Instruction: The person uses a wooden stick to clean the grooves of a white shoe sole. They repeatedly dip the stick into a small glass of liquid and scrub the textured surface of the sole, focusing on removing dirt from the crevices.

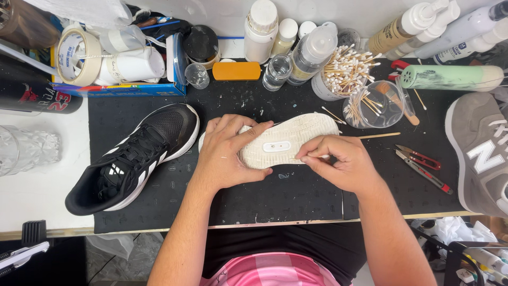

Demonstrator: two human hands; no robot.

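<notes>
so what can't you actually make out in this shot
- Upturned shoe: upper hidden, only the sole shows.
- Thin stick in right hand: tip too small.
- Grey sneaker: cut by right edge.
- Left hand: covers the shoe's heel end.

- A mat (296,196) lies on the desk (37,196).
- An upturned shoe (286,140) lies on the mat's middle, the left hand (227,153) over its left end, the right hand (338,164) at its right.
- A sneaker (135,159) lies left of it.
- Another sneaker (479,153) sits at the right edge.
- Snips (423,167) lie between.
- Bottles (275,32) and a cup of cotton swabs (344,69) stand behind.
- A tape roll (76,55) rests back left, seemingly in a tray.
</notes>
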